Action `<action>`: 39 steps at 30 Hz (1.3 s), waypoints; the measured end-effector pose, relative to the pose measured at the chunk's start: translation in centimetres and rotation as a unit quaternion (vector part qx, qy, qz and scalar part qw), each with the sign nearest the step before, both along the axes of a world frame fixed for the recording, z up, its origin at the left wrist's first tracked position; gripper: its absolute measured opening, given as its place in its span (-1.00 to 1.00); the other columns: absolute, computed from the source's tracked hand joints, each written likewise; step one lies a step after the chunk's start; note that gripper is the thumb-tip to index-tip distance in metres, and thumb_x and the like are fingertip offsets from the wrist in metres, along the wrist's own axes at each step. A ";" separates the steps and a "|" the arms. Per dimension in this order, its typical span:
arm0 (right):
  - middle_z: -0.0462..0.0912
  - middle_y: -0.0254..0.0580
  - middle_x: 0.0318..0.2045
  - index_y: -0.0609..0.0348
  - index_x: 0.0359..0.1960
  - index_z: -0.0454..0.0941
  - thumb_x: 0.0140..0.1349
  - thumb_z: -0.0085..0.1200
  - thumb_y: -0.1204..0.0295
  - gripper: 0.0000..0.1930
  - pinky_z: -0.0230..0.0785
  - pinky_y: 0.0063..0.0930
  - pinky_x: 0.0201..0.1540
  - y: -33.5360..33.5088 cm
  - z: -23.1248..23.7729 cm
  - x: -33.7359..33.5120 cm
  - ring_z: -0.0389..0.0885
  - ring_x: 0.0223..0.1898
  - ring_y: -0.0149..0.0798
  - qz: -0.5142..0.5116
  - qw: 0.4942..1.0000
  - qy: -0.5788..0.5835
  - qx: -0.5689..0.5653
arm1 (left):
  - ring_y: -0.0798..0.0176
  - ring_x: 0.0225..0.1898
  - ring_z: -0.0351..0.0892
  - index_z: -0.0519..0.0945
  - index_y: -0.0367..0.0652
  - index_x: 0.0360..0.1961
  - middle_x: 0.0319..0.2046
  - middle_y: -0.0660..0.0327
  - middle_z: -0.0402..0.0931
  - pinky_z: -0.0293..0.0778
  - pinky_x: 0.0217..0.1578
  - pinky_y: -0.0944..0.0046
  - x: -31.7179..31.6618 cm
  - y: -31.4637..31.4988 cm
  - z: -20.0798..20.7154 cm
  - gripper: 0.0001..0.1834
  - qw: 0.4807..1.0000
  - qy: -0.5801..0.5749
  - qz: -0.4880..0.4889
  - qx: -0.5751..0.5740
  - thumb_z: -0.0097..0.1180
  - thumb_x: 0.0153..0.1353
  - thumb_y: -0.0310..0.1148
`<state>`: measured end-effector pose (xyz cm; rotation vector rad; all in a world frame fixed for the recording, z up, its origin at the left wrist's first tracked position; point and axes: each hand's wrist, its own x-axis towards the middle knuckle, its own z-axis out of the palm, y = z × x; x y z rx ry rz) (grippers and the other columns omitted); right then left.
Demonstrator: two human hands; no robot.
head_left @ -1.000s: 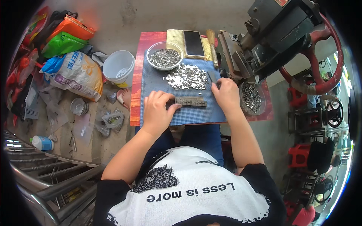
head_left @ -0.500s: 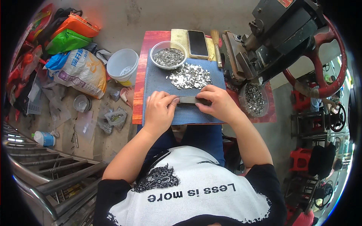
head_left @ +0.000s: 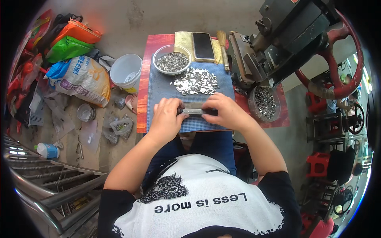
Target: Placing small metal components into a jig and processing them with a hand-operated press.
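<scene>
Both hands hold a grey, flat metal bar (head_left: 193,111) level above a blue textured mat (head_left: 159,85). At its left end are the closed fingers of my left hand (head_left: 166,118), thumb against the near side. My right hand (head_left: 227,112) pinches the right end, where the fingers hide part of the bar. Just beyond it, a loose pile of small shiny metal pieces (head_left: 195,82) is spread on the mat. Behind the pile, a clear round plastic bowl (head_left: 171,73) contains many similar slim pieces.
A phone (head_left: 203,46) lies on a yellow cloth (head_left: 183,39) beside a brush (head_left: 223,51). A dark machine with a red handwheel (head_left: 331,55) stands at right, near a tub of metal pieces (head_left: 265,104). Left of the table are a white bucket (head_left: 121,68) and bags (head_left: 85,75).
The bar has tilted between my hands, so a narrow light edge now shows along its near side. My fingers have shifted slightly on it. The whole view has moved a little.
</scene>
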<state>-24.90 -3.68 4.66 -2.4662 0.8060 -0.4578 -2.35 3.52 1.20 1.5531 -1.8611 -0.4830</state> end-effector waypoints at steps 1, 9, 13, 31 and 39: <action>0.61 -0.10 -0.33 0.25 -0.28 0.65 0.04 0.36 0.44 -0.77 0.46 -0.24 -0.08 0.0 0.1 0.0 0.56 -0.17 -0.04 -0.004 1.000 -0.001 -0.003 | 0.06 -0.17 0.50 0.57 -0.22 -0.21 -0.29 0.18 0.57 0.36 -0.09 0.11 0.1 -0.3 0.1 -0.72 1.000 -0.013 -0.017 0.007 0.37 0.07 -0.40; 0.63 0.02 -0.36 0.33 -0.30 0.59 0.10 0.28 0.38 -0.75 0.48 -0.28 -0.22 -1.0 6.7 -4.3 0.63 -0.33 -0.02 -0.265 0.950 -0.152 -0.060 | -0.09 0.20 0.40 0.37 -0.29 0.24 0.11 -0.06 0.43 0.32 0.24 0.06 -4.7 -8.3 5.4 -0.05 0.984 0.138 -0.104 -0.051 0.59 -0.17 -0.18; 0.64 0.11 -0.33 0.35 -0.30 0.60 0.13 0.25 0.34 -0.72 0.49 -0.14 -0.18 -4.4 7.1 -7.7 0.64 -0.27 0.12 -0.410 0.888 -0.085 -0.189 | -0.17 0.39 0.18 0.06 -0.41 0.43 0.31 -0.21 0.23 0.16 0.39 0.02 -12.7 -13.7 5.3 0.39 0.980 0.129 -0.123 -0.090 0.66 -0.35 -0.02; 0.67 0.22 -0.26 0.32 -0.18 0.63 0.37 -0.03 0.27 -0.67 0.46 -0.04 -0.08 -10.8 3.7 -12.2 0.62 -0.16 0.30 -0.406 0.911 -0.045 -0.062 | -0.13 0.30 0.28 -0.01 -0.34 0.45 0.20 -0.12 0.32 0.18 0.33 -0.01 -17.1 -15.5 4.3 0.39 0.984 0.121 -0.065 -0.114 0.59 -0.31 -0.01; 0.66 0.26 -0.18 0.35 -0.18 0.60 0.38 -0.03 0.21 -0.63 0.42 -0.07 0.01 -11.6 2.9 -12.8 0.61 -0.07 0.25 -0.383 0.920 -0.080 0.010 | -0.13 0.32 0.25 -0.07 -0.32 0.47 0.23 -0.12 0.29 0.15 0.34 -0.03 -17.3 -15.6 3.9 0.44 0.985 0.103 -0.068 -0.119 0.62 -0.32 0.02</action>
